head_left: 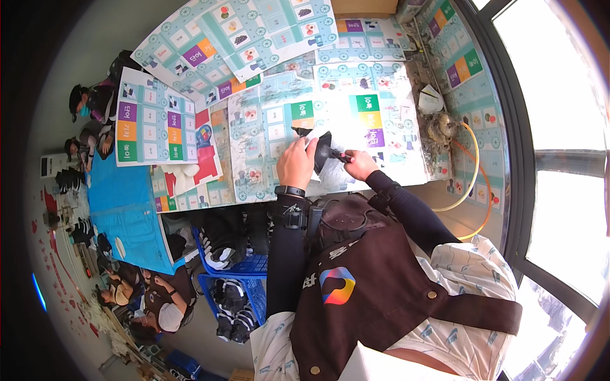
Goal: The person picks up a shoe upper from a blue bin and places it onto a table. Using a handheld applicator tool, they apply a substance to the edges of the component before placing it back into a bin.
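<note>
My left hand (296, 162) grips a black shoe (323, 151) over the table, with a black watch on that wrist. My right hand (359, 164) holds a small dark tool with a red part (341, 155) against the shoe's side. Under the shoe lies a crumpled white cloth or paper (332, 178). Both hands work above a paper-covered table (387, 133) papered with teal printed sheets.
Blue crates (236, 267) holding black-and-white shoes stand under the table at my left. A blue-covered table (124, 209) stretches left, with other people seated along it. An orange and yellow hose (473, 184) loops at the table's right end by the window.
</note>
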`<state>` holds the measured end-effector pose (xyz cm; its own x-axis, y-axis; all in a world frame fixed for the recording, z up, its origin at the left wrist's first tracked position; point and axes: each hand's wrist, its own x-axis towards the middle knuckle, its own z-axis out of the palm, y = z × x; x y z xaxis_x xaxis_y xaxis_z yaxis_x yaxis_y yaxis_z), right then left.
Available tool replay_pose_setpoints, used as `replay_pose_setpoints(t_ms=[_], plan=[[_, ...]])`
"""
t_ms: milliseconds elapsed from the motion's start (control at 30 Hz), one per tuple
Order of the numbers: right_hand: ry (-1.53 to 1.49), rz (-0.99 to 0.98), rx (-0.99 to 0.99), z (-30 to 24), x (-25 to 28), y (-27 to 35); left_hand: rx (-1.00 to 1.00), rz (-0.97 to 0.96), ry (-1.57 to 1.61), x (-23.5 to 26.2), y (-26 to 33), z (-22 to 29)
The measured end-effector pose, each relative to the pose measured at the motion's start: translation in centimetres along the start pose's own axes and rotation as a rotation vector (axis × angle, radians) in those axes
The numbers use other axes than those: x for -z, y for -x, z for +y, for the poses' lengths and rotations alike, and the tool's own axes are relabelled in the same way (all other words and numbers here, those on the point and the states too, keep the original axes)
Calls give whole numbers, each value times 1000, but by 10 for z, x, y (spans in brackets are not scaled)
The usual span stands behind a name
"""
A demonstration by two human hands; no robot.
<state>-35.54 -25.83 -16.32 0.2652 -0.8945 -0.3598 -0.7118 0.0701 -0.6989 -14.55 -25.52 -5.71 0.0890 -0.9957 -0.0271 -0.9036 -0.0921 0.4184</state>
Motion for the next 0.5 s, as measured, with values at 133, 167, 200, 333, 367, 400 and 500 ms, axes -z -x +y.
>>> replay_pose_setpoints(t_ms=[133, 167, 200, 333, 367, 400, 500], plan=[[-6, 16, 17, -5, 2, -4, 10, 4, 3, 1, 1, 0], [-5, 19, 14, -3, 2, -4, 8, 1, 13, 2, 0, 0], [-4, 25, 31, -2, 1, -5, 4, 0, 15, 2, 0, 1], [16, -23, -46, -12, 5, -6, 20, -14, 11, 2, 5, -4], [16, -24, -46, -11, 5, -7, 13, -2, 16, 1, 5, -5], [20, -28, -29, -12, 4, -7, 14, -2, 16, 1, 6, -5], [22, -16, -23, -10, 3, -9, 15, -14, 1, 1, 4, -3]])
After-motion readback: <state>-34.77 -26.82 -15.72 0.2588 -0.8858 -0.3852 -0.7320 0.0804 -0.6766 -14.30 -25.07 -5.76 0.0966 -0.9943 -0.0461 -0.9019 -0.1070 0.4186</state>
